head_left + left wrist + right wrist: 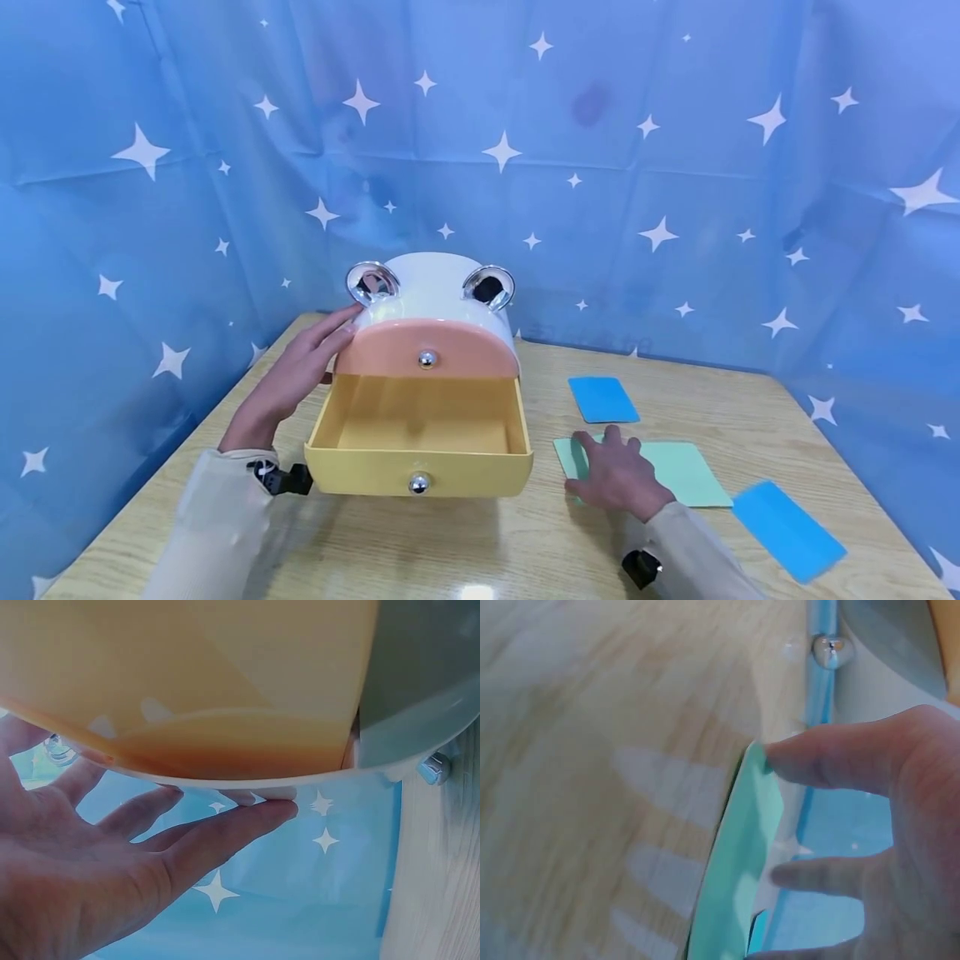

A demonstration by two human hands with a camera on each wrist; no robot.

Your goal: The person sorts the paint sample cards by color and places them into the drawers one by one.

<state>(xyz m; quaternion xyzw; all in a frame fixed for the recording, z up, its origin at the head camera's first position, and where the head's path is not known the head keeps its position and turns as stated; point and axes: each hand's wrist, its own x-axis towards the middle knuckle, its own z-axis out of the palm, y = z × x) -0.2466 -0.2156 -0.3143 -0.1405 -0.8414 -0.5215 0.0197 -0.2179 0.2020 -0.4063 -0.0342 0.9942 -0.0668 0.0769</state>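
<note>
A white drawer box [431,283] shaped like a frog's head, with a pink upper front [375,350] and round silver-rimmed eyes, stands left of centre in the head view. Its yellow lower drawer [360,473] is pulled out, and the bottom of the drawer shows bare. My left hand [303,367] rests its extended fingers against the box's left side; the left wrist view shows this hand [142,862] along the curved white edge. Over the left part of a flat light green sheet [686,471] is my right hand [618,475], fingers spread. Its thumb [832,754] touches the sheet's corner.
A blue sheet [603,400] lies behind the green one, and another blue sheet [787,529] lies to its right, near the green sheet's corner. Behind the wooden table [420,550] hangs a blue curtain [585,167] with white stars.
</note>
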